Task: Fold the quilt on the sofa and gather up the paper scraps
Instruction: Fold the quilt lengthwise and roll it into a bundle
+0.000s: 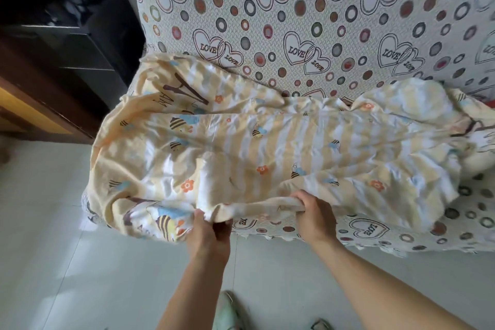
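Feet in pale green slippers [227, 311] stand on the tiled floor [53, 222] right at the sofa's front edge, both forearms reaching forward over it.

Left hand [207, 233] has its fingers curled round the near hem of the quilt [267, 147], pinching a bunch of fabric at the front lip of the seat. Right hand [316, 211] grips the same hem a little further right, knuckles up, cloth gathered into the fist. Short span of hem between the two hands, roughly level.

Quilt — yellow-and-white stripes with bees and orange flowers — lies lengthwise along the sofa [294, 21] seat. Far edge is pushed against the backrest, left end spills over the seat's left end, right end is rumpled and runs off frame. Surface is wrinkled, not squared up. It already looks like a long, narrow band, so possibly one lengthwise fold is in, but I can't confirm the layers from this view.

Progress, my read: early in the folding step. Hands are set on the near edge, probably to lift it or carry it over. No neat folded stack yet.

Paper scraps: none visible anywhere on the seat, quilt or floor — could be under the quilt or out of frame. That half of the task looks unstarted.

Dark cabinet [53, 35] stands left of the sofa.
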The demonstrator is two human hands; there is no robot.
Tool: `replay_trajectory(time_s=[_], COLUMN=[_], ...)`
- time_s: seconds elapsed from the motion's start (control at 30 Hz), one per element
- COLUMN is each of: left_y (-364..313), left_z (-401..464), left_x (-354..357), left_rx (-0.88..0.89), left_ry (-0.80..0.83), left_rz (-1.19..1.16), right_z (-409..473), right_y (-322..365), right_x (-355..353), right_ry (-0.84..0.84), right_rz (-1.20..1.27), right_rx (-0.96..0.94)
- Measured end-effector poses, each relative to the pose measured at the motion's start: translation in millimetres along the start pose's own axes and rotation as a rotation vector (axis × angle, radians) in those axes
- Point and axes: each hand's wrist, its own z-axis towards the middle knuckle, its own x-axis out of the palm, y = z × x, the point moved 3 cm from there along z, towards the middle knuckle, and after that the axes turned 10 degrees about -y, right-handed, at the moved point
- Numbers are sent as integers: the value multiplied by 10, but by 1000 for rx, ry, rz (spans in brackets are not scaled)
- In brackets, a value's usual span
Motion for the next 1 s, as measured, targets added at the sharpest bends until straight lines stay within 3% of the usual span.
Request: replay_trajectory(time_s=[0.07, 0.2, 0.3, 0.43, 0.57, 0.63, 0.7, 0.77, 0.83, 0.87, 0.93, 1.0], left_y=[112, 724, 1182, 1361, 1336, 1334, 1362, 1405, 1464, 1478, 1507, 1501], left_z=[-21, -360, -664, -680, -766, -744, -739, -758, -813, -856, -926, -1002], left_x=[-7, 113, 310, 572, 642, 635, 604, 577, 567, 568, 577, 599], left_rx=[9, -128, -196, -14, -43, -92, -119, -147, -166, -166, -173, -219], left_ry=[20, 266, 432, 141, 145, 181, 245, 319, 362, 357, 346, 340], left_rz=[19, 486, 663, 571, 361, 287, 309, 335, 339, 338, 313, 247], right_z=[-12, -18, -62, -119, -70, 7, 115, 230, 193, 180, 176, 206], right_y=[-86, -125, -74, -345, -908, -1146, -1341, -1405, -1368, -1331, -1227, -1176], right_x=[-70, -303, -431, -579, -548, -483, -409, -419, -425, -429, -468, -489], right_ry=[49, 18, 61, 8, -66, -94, -62, 81, 345, 434, 483, 391], right_rz=[-5, 62, 184, 225, 8, -53, 113, 552, 993, 1154, 1457, 1700], right_rx=[4, -104, -246, -439, -479, -354, -76, 446, 1043, 1181, 1212, 1159])
